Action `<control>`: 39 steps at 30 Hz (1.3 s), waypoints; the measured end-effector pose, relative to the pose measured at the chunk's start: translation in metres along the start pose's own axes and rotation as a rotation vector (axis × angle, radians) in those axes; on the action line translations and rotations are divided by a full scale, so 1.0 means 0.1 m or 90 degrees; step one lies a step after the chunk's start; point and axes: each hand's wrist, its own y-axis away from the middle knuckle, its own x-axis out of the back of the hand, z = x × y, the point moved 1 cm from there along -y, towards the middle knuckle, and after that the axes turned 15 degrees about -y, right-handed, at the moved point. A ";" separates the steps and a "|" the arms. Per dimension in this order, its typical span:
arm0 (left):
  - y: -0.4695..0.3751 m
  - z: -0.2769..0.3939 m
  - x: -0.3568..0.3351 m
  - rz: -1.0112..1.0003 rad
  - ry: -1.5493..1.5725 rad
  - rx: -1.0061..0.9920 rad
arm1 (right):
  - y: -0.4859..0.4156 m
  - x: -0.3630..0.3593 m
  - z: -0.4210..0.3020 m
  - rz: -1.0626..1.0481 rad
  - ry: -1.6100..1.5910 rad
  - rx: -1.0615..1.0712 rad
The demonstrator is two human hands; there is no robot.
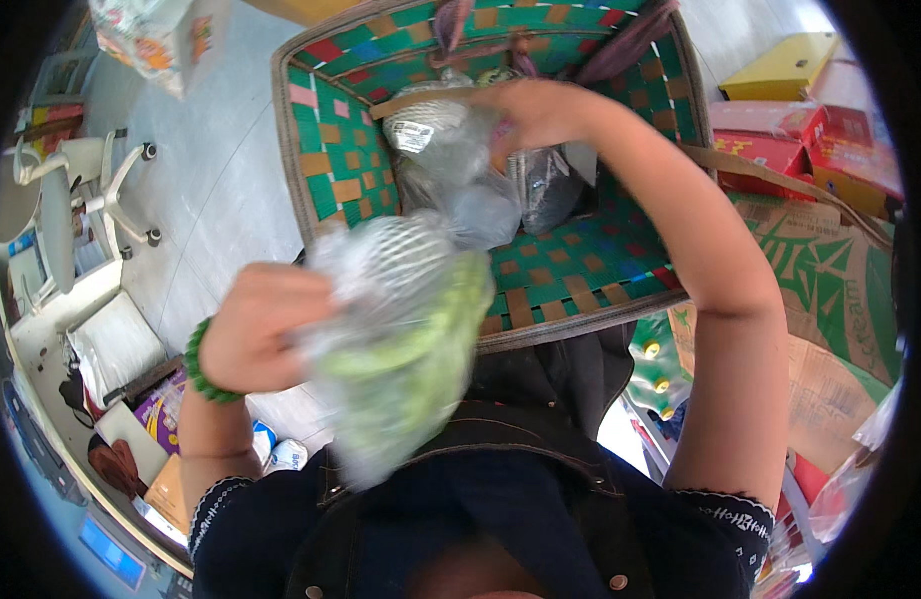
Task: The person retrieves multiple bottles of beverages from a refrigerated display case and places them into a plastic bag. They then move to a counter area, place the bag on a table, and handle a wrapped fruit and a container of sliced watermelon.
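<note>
My left hand (269, 326), with a green beaded bracelet at the wrist, is closed on the gathered top of a clear plastic bag (400, 359). Pale green produce shows through that bag, with white foam netting near its upper part; motion blurs it. A woven basket (322, 157) of green, brown and red strips stands before me. Inside it lie several clear bags, one with foam netting and a white label (430, 135), another holding something dark (554, 191). My right hand (528, 112) reaches into the basket over these bags. Its fingers are blurred and partly hidden, so its grip is unclear.
A brown strap (790, 176) runs off the basket's right side. Beyond lie red boxes (767, 150), a yellow box (782, 67) and cardboard cartons (827, 277). Green bottles with yellow caps (659, 367) stand at lower right. A wheeled chair (108, 187) is at left, a patterned bag (157, 34) at upper left.
</note>
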 end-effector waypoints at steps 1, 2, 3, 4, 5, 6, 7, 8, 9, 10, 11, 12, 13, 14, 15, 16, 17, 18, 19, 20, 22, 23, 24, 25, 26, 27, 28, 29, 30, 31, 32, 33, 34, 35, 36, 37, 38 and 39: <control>0.06 0.00 0.11 -0.002 0.083 -0.035 | -0.09 -0.28 0.01 0.062 0.166 0.075; 0.08 0.04 0.11 0.072 0.074 -0.057 | -0.19 -0.49 0.01 0.074 0.301 0.086; 0.11 0.10 0.12 0.160 0.086 -0.085 | -0.28 -0.68 0.00 0.139 0.337 0.085; 0.10 0.14 0.08 0.288 0.105 -0.145 | -0.37 -0.79 -0.01 0.150 0.331 0.037; 0.07 0.17 0.02 0.374 0.138 -0.139 | -0.43 -0.88 -0.02 0.116 0.310 -0.016; 0.04 0.23 -0.05 0.493 0.165 -0.178 | -0.47 -0.84 0.01 0.133 0.243 -0.065; 0.04 0.24 -0.05 0.539 0.193 -0.161 | -0.50 -0.75 0.01 0.171 0.201 -0.051; 0.03 0.28 -0.08 0.605 0.255 -0.123 | -0.50 -0.63 0.00 0.204 0.155 -0.036; 0.07 0.28 -0.09 0.487 0.384 -0.207 | -0.47 -0.51 -0.03 0.219 0.107 -0.053; 0.07 0.15 0.05 0.346 0.496 -0.317 | -0.42 -0.34 -0.06 0.195 0.040 0.005; 0.12 0.00 0.21 0.218 0.611 -0.425 | -0.33 -0.15 -0.11 0.171 -0.026 0.081; 0.20 -0.09 0.25 0.172 0.720 -0.415 | -0.21 0.00 -0.22 0.151 -0.060 0.159; 0.31 -0.17 0.25 0.160 0.740 -0.421 | -0.03 0.17 -0.35 0.139 -0.020 0.199; 0.38 -0.25 0.24 0.201 0.776 -0.408 | 0.15 0.34 -0.49 0.112 0.029 0.136; 0.43 -0.30 0.21 0.222 0.797 -0.400 | 0.41 0.48 -0.66 0.153 0.038 0.104; 0.42 -0.35 0.19 0.147 0.800 -0.461 | 0.64 0.61 -0.79 0.123 -0.008 0.047; 0.39 -0.32 0.10 0.108 0.806 -0.448 | 0.87 0.76 -0.91 0.061 -0.070 0.053; 0.33 -0.28 0.03 0.070 0.806 -0.451 | 1.11 0.82 -1.01 0.108 -0.086 0.047; 0.24 -0.20 -0.03 0.035 0.804 -0.453 | 1.29 0.82 -1.07 0.148 -0.011 -0.013; 0.13 -0.09 -0.09 0.081 0.777 -0.417 | 1.38 0.78 -1.05 0.129 -0.072 -0.198; -0.03 0.19 -0.15 0.175 0.737 -0.277 | 1.42 0.59 -1.00 0.080 -0.016 -0.154; -0.08 0.30 -0.14 0.183 0.709 -0.164 | 1.38 0.47 -0.95 0.023 0.012 -0.210; -0.13 0.41 -0.13 0.208 0.696 -0.046 | 1.36 0.38 -0.95 0.020 0.006 -0.132; -0.17 0.47 -0.11 0.193 0.666 0.061 | 1.33 0.29 -0.97 -0.007 0.017 -0.135; -0.24 0.50 -0.12 0.190 0.706 0.110 | 1.27 0.23 -1.00 -0.037 0.000 -0.148; -0.33 0.51 -0.14 0.184 0.743 0.139 | 1.25 0.22 -1.11 0.007 -0.040 -0.113; -0.42 0.48 -0.17 0.166 0.768 0.227 | 1.23 0.26 -1.24 0.084 -0.145 -0.013; -0.50 0.47 -0.19 0.158 0.743 0.183 | 1.18 0.33 -1.40 0.149 -0.271 0.068; -0.58 0.44 -0.21 0.133 0.703 0.195 | 1.11 0.40 -1.57 0.175 -0.195 0.130; -0.66 0.39 -0.23 0.104 0.672 0.195 | 1.03 0.47 -1.73 0.211 -0.149 0.207; -0.74 0.29 -0.23 0.025 0.577 0.204 | 0.92 0.54 -1.86 0.216 -0.119 0.236; -0.79 0.21 -0.23 0.128 0.433 0.152 | 0.81 0.58 -1.94 0.234 -0.074 0.294; -0.83 0.14 -0.23 0.245 0.310 0.064 | 0.67 0.58 -1.99 0.200 -0.131 0.288; -0.80 0.08 -0.25 0.306 0.264 0.074 | 0.56 0.58 -1.99 0.185 -0.164 0.359; -0.77 0.01 -0.29 0.354 0.328 0.096 | 0.48 0.65 -1.84 0.152 -0.348 0.227; -0.62 -0.03 -0.36 0.344 0.468 0.223 | 0.38 0.77 -1.68 0.114 -0.532 0.201; -0.53 -0.07 -0.44 0.428 0.432 0.262 | 0.22 0.81 -1.38 0.151 -0.530 0.053; -0.43 -0.11 -0.51 0.530 0.328 0.240 | 0.03 0.78 -1.03 0.177 -0.531 -0.005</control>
